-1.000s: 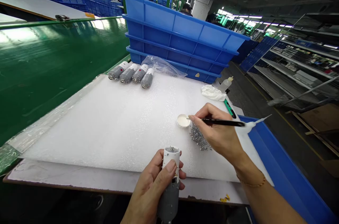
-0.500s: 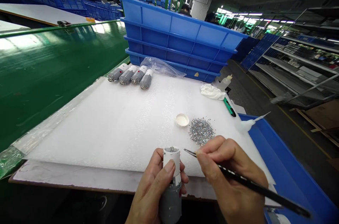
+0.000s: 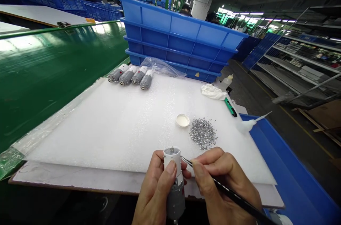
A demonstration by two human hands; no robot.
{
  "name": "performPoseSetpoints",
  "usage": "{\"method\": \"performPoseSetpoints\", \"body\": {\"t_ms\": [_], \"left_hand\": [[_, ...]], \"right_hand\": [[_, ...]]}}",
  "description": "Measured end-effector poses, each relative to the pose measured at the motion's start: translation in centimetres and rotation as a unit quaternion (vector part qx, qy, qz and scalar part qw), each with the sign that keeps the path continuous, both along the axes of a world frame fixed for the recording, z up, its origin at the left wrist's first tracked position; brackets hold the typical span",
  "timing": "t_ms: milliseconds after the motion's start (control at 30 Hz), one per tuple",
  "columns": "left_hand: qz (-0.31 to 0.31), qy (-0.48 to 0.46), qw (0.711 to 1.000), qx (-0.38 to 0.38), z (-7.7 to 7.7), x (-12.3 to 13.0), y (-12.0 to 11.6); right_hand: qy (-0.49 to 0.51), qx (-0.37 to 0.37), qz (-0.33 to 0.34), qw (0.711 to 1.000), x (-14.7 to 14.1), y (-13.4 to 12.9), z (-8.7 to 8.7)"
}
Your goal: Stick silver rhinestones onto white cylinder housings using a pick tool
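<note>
My left hand (image 3: 157, 189) is wrapped round a grey-and-white motor-like cylinder (image 3: 176, 196), held upright with its white open end on top. Small metal pins or screws stick out around the white part. My right hand (image 3: 223, 186) grips black tweezers (image 3: 234, 198) between thumb and fingers. Their thin metal tip meets or nearly meets the right side of the white rim; contact and anything in the tip are too small to make out. Just beyond my right hand lies a pile of tiny silver metal parts (image 3: 203, 133), beside a small round white dish (image 3: 182, 121).
Several similar cylinders (image 3: 132, 75) lie at the back left by a clear plastic bag (image 3: 162, 67). Stacked blue crates (image 3: 181, 37) stand behind. On the right are a white cloth (image 3: 213, 92), a green-and-black cutter (image 3: 230, 107), a needle-tipped bottle (image 3: 247, 125) and a blue bin (image 3: 293, 182).
My right hand has moved left and slightly down, bringing the tweezers' tip to the white rim. The cylinder's lower end has swung slightly right in my left hand.
</note>
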State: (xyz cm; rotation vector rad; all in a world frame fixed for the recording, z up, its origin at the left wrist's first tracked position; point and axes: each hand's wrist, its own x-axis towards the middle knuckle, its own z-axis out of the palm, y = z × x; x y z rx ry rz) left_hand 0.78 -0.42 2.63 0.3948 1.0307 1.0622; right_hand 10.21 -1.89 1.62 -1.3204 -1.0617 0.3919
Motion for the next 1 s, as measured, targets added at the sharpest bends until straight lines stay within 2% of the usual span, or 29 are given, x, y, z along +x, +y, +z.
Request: {"method": "performPoseSetpoints", "body": {"t_ms": [233, 667, 833, 1000], "left_hand": [[-0.005, 0.010, 0.999, 0.045, -0.20, 0.11, -0.09], [-0.007, 0.047, 0.997, 0.064, -0.14, 0.15, -0.26], [-0.018, 0.052, 0.996, 0.074, -0.23, 0.09, -0.36], [-0.033, 0.107, 0.989, 0.098, -0.87, -0.09, -0.61]], "right_hand": [[-0.006, -0.022, -0.013, 1.000, -0.33, -0.01, 0.37], [0.009, 0.005, 0.004, 1.000, -0.23, 0.21, -0.07], [0.001, 0.022, -0.014, 1.000, -0.26, 0.24, -0.12], [0.014, 0.018, -0.023, 0.999, -0.50, 0.11, -0.12]]}}
